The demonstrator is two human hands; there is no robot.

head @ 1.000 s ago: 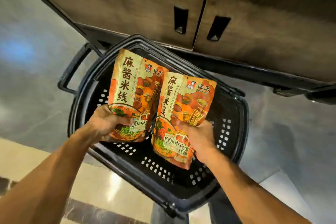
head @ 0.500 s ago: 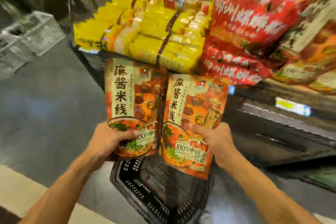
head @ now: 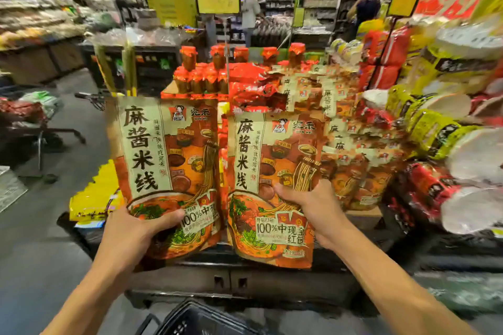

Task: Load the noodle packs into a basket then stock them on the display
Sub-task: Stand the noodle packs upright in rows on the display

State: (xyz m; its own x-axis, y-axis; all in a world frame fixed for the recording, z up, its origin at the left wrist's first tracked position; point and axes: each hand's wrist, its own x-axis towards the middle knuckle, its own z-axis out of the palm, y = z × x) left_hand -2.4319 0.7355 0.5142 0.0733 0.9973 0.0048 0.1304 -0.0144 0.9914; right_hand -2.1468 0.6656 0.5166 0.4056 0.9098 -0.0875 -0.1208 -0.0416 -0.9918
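In front of the display (head: 272, 84), 2 orange noodle packs are held upright side by side, nearly touching. The left hand (head: 130, 234) clamps the bottom of the left pack (head: 168, 160), thumb across its front. The right hand (head: 313, 212) pinches the lower right edge of the right pack (head: 269, 179), thumb on the front. Matching packs (head: 351, 171) lie stacked just beyond on the right. The black basket (head: 201, 321) sits low at the near edge, between the forearms.
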